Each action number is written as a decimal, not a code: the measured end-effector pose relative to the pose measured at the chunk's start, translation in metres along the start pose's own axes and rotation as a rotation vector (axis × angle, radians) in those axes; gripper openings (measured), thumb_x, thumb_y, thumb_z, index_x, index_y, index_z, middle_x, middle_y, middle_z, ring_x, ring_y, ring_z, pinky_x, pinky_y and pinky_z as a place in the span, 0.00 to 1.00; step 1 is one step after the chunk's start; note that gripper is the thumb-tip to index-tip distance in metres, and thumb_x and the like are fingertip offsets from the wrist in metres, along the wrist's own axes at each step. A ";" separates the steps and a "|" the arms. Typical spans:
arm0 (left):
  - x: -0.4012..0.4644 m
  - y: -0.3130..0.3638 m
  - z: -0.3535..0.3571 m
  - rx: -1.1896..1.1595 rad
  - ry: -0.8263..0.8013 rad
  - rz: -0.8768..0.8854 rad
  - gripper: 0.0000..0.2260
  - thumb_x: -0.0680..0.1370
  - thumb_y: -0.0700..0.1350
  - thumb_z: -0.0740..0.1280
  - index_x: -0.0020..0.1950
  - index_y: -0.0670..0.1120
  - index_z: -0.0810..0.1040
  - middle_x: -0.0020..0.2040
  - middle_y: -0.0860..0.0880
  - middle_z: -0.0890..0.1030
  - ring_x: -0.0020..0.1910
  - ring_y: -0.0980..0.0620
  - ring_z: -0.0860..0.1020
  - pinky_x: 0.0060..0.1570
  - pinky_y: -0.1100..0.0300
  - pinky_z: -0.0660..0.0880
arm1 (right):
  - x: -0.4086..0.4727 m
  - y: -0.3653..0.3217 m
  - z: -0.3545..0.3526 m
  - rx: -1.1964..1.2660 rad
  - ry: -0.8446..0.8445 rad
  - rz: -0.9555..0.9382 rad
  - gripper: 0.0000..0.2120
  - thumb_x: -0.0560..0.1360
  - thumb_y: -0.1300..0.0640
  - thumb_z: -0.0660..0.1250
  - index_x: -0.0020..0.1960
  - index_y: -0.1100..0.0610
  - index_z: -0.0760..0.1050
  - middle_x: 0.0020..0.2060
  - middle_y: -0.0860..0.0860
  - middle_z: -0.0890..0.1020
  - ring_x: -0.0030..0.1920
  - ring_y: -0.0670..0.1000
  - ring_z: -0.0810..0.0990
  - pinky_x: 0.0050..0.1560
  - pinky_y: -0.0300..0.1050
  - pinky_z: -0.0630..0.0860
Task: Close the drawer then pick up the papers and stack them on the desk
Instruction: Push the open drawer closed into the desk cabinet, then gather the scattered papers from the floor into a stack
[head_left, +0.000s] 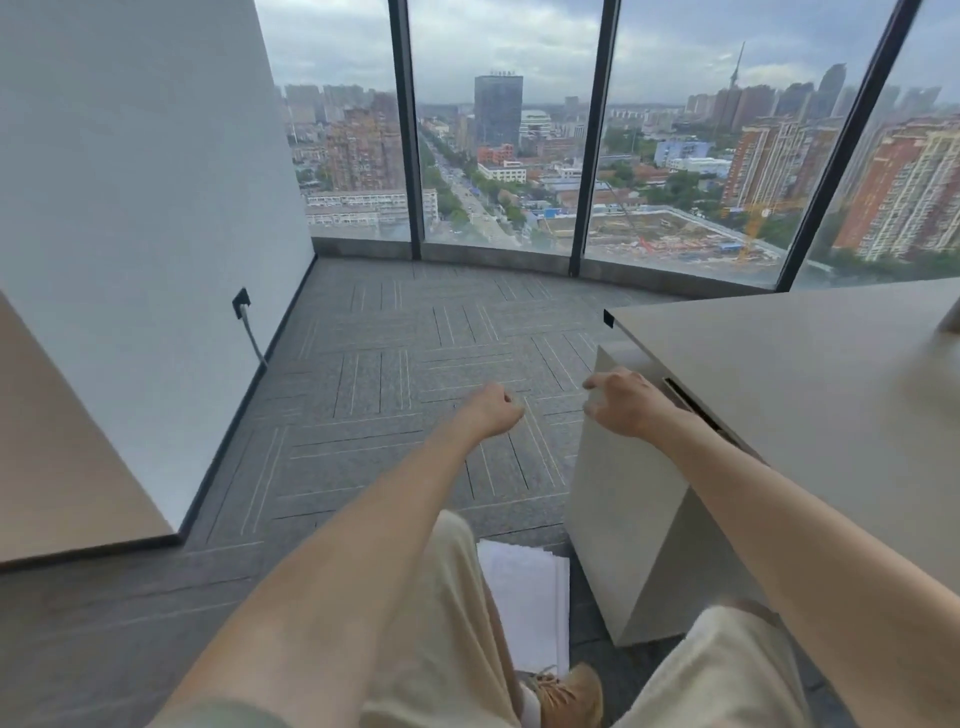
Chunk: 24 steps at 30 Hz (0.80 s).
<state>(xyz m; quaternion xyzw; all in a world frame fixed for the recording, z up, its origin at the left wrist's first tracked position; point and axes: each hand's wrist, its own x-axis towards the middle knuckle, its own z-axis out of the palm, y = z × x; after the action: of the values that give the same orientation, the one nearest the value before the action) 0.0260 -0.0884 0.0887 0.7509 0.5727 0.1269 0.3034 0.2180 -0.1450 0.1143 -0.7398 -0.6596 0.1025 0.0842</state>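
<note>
A beige drawer cabinet (623, 499) stands under the left end of the grey desk (769, 374). A dark slot shows at its top, just below the desk edge. My right hand (621, 402) hovers over the cabinet's top front corner, fingers spread and curled, holding nothing. My left hand (493, 408) hangs over the carpet to the left of the cabinet, curled into a loose fist with nothing in it. A stack of white papers (530, 603) lies on the floor between my legs, beside the cabinet's base.
Grey patterned carpet (395, 374) runs to floor-to-ceiling windows (504, 156). A white wall (135, 208) with a socket and cable (244, 312) is at the left. A beige surface (57, 447) juts in at far left. My tan shoe (569, 693) is by the papers.
</note>
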 end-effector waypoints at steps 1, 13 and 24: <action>-0.008 -0.008 -0.002 0.004 0.007 -0.021 0.05 0.78 0.46 0.62 0.44 0.47 0.72 0.45 0.46 0.73 0.44 0.47 0.72 0.42 0.57 0.68 | -0.006 -0.007 0.004 0.004 -0.009 -0.015 0.23 0.77 0.52 0.64 0.71 0.56 0.71 0.69 0.59 0.74 0.69 0.59 0.71 0.69 0.54 0.69; -0.027 -0.088 0.023 -0.076 -0.027 -0.239 0.15 0.77 0.45 0.62 0.60 0.37 0.74 0.44 0.44 0.74 0.37 0.49 0.71 0.32 0.59 0.65 | -0.005 -0.027 0.072 0.041 -0.201 -0.047 0.25 0.77 0.49 0.64 0.73 0.56 0.68 0.72 0.59 0.71 0.73 0.60 0.66 0.71 0.56 0.66; 0.086 -0.185 0.119 -0.221 -0.107 -0.489 0.08 0.76 0.43 0.62 0.39 0.48 0.66 0.37 0.49 0.71 0.36 0.49 0.69 0.35 0.58 0.65 | 0.122 0.008 0.220 0.090 -0.515 0.045 0.24 0.78 0.53 0.63 0.72 0.60 0.68 0.71 0.59 0.71 0.68 0.59 0.72 0.66 0.52 0.72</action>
<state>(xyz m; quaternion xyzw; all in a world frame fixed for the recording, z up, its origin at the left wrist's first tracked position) -0.0280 -0.0153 -0.1286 0.5583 0.7027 0.0718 0.4352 0.1814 -0.0267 -0.1047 -0.6994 -0.6373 0.3186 -0.0558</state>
